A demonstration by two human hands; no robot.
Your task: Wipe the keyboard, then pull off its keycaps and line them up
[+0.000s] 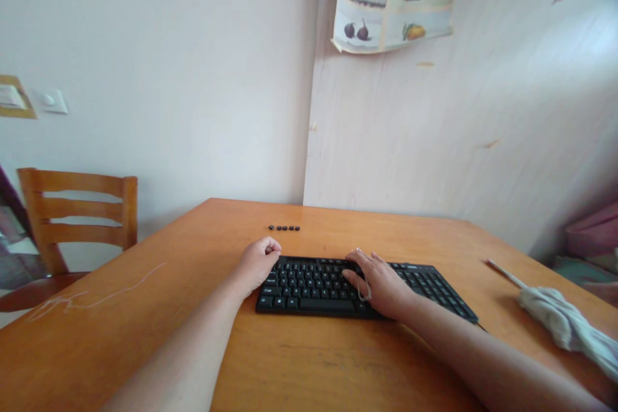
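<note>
Where our one keyboard lies: flat on the table, partly beneath our right hand.
Left hand: thumb and forefinger drawn together at the keyboard's upper left corner; we cannot tell whether they hold anything.
Right hand: fingers half bent over the keyboard, one pale strand looped near the thumb; we cannot tell whether they grip it.
Small black pieces: we count five, in a row behind the keyboard.
Key legends: too small for us to read.
Cut off: grey cloth, right edge.
</note>
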